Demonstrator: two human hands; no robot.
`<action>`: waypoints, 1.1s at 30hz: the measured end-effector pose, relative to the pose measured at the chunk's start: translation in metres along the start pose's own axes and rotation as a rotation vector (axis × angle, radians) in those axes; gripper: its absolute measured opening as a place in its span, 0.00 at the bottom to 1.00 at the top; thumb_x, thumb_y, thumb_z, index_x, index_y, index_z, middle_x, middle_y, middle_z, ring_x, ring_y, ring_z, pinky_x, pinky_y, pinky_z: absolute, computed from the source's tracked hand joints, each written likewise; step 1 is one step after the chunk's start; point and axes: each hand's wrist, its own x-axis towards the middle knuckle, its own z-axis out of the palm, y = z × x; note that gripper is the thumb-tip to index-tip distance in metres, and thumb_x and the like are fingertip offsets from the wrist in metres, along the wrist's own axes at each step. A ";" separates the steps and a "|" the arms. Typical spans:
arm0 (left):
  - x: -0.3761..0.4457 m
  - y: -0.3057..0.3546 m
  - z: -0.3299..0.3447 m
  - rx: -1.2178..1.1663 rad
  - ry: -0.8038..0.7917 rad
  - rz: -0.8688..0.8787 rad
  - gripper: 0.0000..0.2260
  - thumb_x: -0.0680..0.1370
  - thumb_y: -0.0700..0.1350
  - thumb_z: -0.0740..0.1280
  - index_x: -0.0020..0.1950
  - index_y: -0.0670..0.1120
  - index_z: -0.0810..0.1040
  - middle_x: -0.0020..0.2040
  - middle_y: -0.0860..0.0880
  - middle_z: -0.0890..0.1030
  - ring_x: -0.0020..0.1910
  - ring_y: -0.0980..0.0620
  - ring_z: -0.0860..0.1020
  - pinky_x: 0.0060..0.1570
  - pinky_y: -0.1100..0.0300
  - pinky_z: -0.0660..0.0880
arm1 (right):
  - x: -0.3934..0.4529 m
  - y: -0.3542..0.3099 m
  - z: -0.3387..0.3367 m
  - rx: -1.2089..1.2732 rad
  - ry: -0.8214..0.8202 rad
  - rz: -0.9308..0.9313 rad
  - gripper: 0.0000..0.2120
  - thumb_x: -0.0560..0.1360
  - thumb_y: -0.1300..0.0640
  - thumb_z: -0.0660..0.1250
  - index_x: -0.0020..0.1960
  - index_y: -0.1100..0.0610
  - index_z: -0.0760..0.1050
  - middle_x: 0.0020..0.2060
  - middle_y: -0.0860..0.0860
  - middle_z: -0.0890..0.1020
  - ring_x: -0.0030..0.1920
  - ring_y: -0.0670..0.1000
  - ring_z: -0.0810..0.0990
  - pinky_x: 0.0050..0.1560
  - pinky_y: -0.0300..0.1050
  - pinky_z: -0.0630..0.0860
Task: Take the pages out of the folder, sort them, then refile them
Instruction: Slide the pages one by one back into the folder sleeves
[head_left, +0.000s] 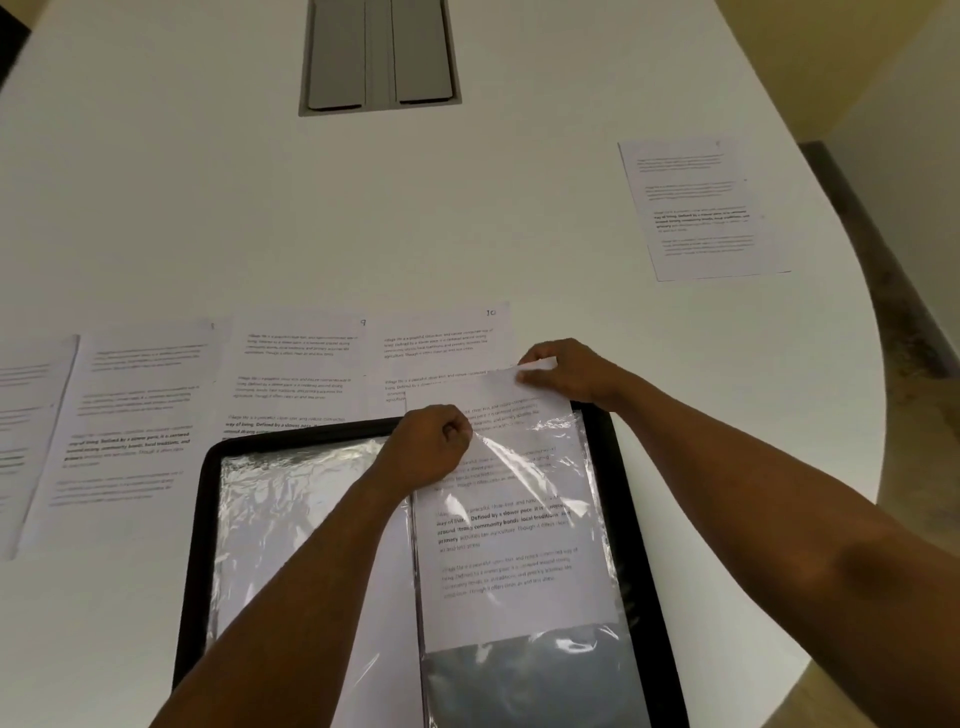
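Extraction step: the right hand (566, 371) pinches a page (511, 525) half out of the folder (644, 545); the left hand (434, 449) pinches its sleeve (524, 457). Next: withdraw fully.

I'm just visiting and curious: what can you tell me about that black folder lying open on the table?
The black folder lies open and flat on the white table, its near end cut off by the frame. It has a dark rounded border and clear, crinkly, shiny plastic sleeves on both sides. A printed page sits partway in the right sleeve, its top sticking out. The left hand pinches the sleeve's top edge; the right hand grips the page's top corner. The folder's far edge overlaps loose pages.
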 end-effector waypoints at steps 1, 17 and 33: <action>0.000 0.000 0.000 0.000 0.007 0.003 0.05 0.77 0.40 0.65 0.46 0.46 0.81 0.40 0.57 0.78 0.40 0.60 0.75 0.38 0.76 0.66 | 0.001 -0.001 0.000 -0.143 -0.032 -0.031 0.08 0.74 0.53 0.73 0.50 0.55 0.82 0.45 0.48 0.82 0.46 0.48 0.80 0.45 0.39 0.75; -0.006 0.003 -0.003 -0.029 0.051 -0.037 0.06 0.79 0.44 0.64 0.47 0.46 0.81 0.42 0.55 0.79 0.40 0.59 0.75 0.37 0.72 0.66 | -0.031 -0.022 0.006 -0.220 -0.342 0.124 0.19 0.80 0.42 0.60 0.47 0.54 0.81 0.48 0.49 0.82 0.49 0.47 0.77 0.55 0.43 0.72; -0.044 0.009 0.012 -0.105 0.126 -0.095 0.25 0.79 0.45 0.66 0.75 0.46 0.64 0.73 0.48 0.67 0.72 0.49 0.66 0.70 0.58 0.63 | -0.144 0.037 0.062 0.125 0.073 0.311 0.14 0.77 0.52 0.69 0.37 0.59 0.74 0.31 0.56 0.79 0.29 0.50 0.77 0.33 0.44 0.74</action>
